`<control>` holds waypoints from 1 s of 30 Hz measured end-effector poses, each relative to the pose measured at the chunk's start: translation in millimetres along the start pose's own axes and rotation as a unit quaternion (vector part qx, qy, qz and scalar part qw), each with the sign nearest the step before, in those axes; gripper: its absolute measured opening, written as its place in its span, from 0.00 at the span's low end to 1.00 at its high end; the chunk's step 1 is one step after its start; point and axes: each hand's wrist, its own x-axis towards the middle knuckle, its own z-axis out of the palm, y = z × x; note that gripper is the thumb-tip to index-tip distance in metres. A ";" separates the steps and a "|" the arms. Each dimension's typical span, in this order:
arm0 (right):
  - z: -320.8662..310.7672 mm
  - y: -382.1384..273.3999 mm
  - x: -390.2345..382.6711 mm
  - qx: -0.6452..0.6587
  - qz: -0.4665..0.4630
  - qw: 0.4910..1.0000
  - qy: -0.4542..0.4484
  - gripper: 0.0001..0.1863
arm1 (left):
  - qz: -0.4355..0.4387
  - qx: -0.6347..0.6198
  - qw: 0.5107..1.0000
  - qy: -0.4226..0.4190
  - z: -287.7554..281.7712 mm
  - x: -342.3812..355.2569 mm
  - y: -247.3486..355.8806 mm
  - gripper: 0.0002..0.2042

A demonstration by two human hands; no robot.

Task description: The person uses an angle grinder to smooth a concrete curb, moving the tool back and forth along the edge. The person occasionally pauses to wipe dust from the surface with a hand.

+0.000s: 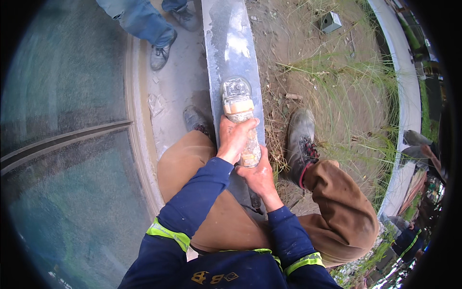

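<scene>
An angle grinder (pixel 240 107), dusty and wrapped in tape round its body, lies along a long grey stone ledge (pixel 219 45) between my legs. Its disc end points away from me and sits over the ledge's surface. My left hand (pixel 233 137) is wrapped round the body just behind the head, thumb across the top. Closer to me, my right hand (pixel 258 173) grips the rear end of the grinder. A dark cord (pixel 252 207) shows below my right hand. The disc itself is mostly hidden under the guard and head.
Large glass panes (pixel 67 77) with a metal frame stand to the left. Another person's legs (pixel 144 21) and shoes are at the far left of the ledge. Sandy soil with grass (pixel 356 91) lies to the right, with a small grey box (pixel 330 22). More people are at the right rim.
</scene>
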 end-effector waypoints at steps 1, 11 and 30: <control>0.2 -5.1 -0.8 -0.010 -0.012 1.000 -0.004 0.49 | 0.008 0.003 1.000 0.007 -5.9 1.3 2.6 0.20; -17.3 15.2 -11.6 0.057 0.014 0.997 0.049 0.48 | -0.018 0.036 0.999 -0.020 28.6 -2.2 -22.1 0.20; -30.3 10.9 -14.0 -0.015 -0.027 0.997 0.067 0.52 | -0.056 0.031 0.997 -0.049 35.7 3.9 -22.1 0.15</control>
